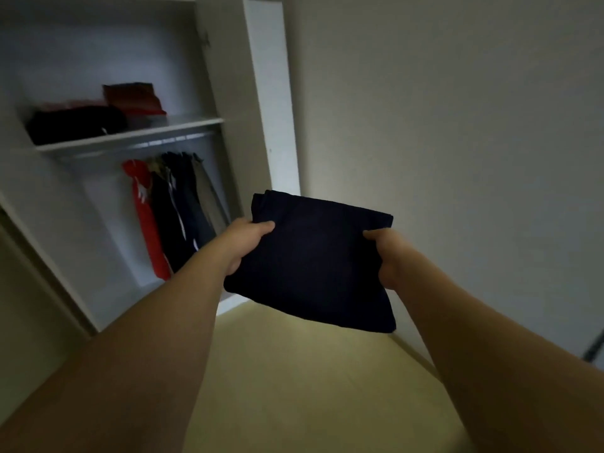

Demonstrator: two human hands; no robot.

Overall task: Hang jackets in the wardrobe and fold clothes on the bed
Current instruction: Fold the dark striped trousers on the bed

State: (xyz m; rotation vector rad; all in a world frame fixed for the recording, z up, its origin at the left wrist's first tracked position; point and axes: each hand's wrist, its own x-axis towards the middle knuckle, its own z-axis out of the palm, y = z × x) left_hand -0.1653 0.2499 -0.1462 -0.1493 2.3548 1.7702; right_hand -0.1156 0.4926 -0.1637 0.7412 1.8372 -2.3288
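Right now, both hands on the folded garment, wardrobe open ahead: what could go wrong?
1. The left hand and right hand pinch only the side edges of the folded garment; its near edge hangs free, so the fold may slip open in transit.
2. The shelf already holds a dark pile and a red pile; sliding the garment in could topple or rumple them.

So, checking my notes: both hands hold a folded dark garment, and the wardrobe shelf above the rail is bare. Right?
Not quite. Both hands, left and right, do hold the folded dark garment, but the head view shows folded clothes lying on the wardrobe shelf.
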